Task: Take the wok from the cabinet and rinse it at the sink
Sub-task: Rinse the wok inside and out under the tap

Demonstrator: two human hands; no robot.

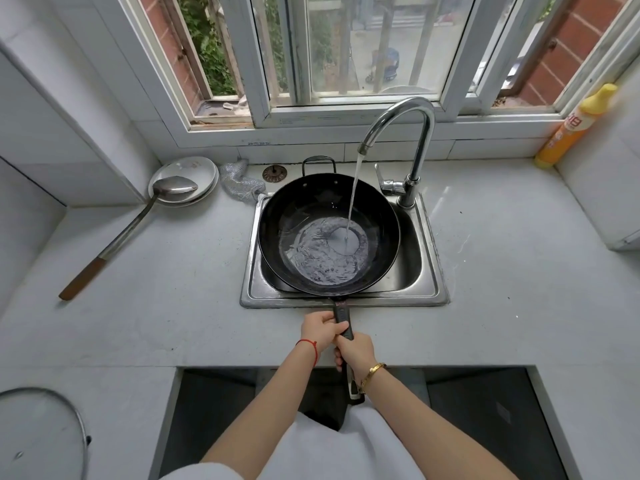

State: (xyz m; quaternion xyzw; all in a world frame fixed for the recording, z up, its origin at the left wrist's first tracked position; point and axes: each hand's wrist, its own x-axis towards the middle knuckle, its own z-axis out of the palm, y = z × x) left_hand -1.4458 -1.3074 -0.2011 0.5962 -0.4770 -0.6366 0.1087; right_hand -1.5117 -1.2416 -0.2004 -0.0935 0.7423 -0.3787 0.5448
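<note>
A black wok [298, 209] sits over the steel sink [427, 271], its long dark handle [341, 315] pointing toward me. Water streams from the chrome tap [408, 133] into the wok and pools on its bottom. My left hand [320, 330] grips the handle nearer the wok. My right hand [355, 351] grips the same handle just behind it. The handle's end shows below my right wrist.
A long metal ladle [138, 220] rests on white plates [187, 178] at the back left. A steel scourer [239, 183] and a drain strainer [274, 173] lie behind the sink. An orange detergent bottle [571, 128] stands at the right. A glass lid [45, 434] lies at front left.
</note>
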